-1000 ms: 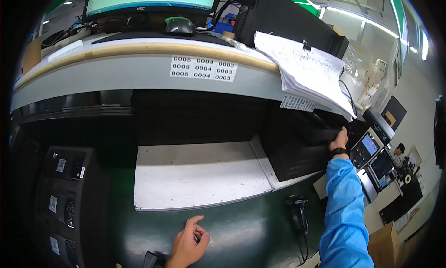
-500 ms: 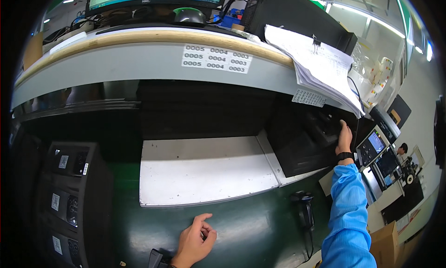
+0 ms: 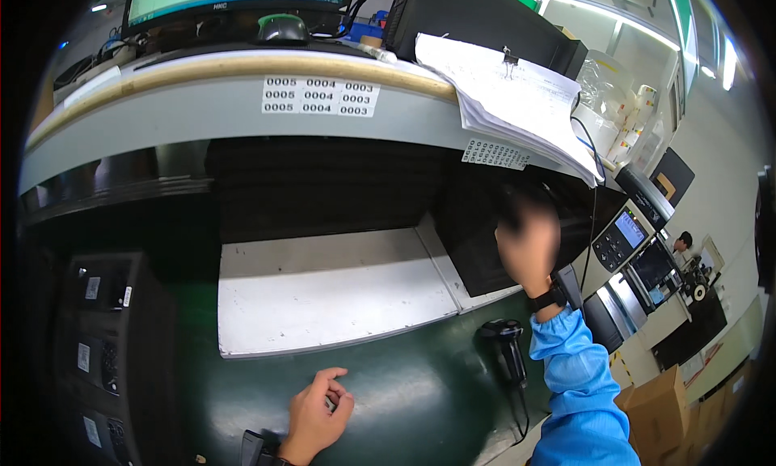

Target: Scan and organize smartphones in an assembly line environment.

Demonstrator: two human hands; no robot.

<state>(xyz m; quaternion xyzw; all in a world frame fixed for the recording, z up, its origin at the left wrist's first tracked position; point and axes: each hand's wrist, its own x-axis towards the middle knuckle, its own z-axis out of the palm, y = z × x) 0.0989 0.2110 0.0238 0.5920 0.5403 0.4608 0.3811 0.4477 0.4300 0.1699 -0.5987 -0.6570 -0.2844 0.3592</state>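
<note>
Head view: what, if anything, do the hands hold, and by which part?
The left hand holds nothing visible. The right hand is blurred, so any hold there cannot be told.

Right forearm [image 3: 575, 389], 4 o'clock: bright blue sleeve [image 3: 566, 357], creased, cuff gathered. Black wristband [image 3: 550, 299]; dark angular unit [image 3: 571, 287] adjoining, attachment unconfirmed. Left wrist [image 3: 294, 451], 7 o'clock: dark band [image 3: 282, 461], partly cropped.

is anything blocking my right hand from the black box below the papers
Nothing visible stands between your right hand and the black box; they overlap in view, but blur hides whether they touch.
</note>
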